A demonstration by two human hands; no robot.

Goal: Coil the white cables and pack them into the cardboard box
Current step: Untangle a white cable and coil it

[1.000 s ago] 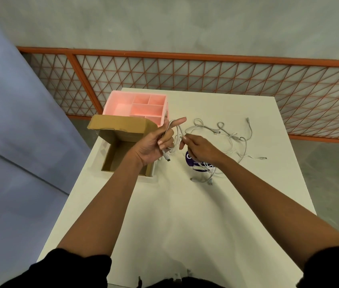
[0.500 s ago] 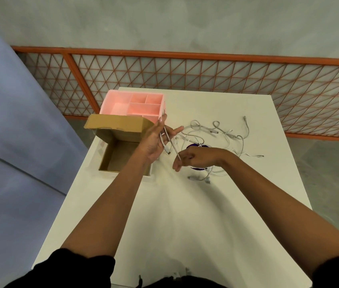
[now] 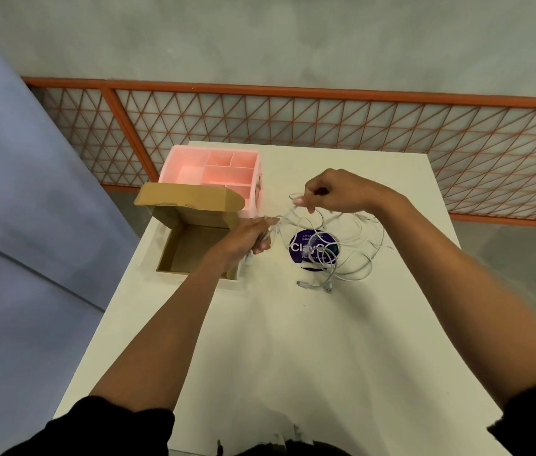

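Observation:
An open cardboard box sits at the table's left edge, its lid flap standing up behind it; nothing shows inside. My left hand hovers by the box's right wall, fingers closed on a loop of white cable with a plug end hanging below. My right hand is raised farther back and to the right, pinching a strand of the same cable and drawing it up. Loose white cables lie tangled on the table below my right hand, with two plug ends toward me.
A pink compartment organiser stands behind the box. A round dark-blue sticker or disc lies under the cables. The white table ends at an orange lattice railing beyond; floor drops away on the left.
My right hand moved from low near my left hand up and away to the back right, pulling cable out. My left hand turned palm-down and dropped slightly beside the box.

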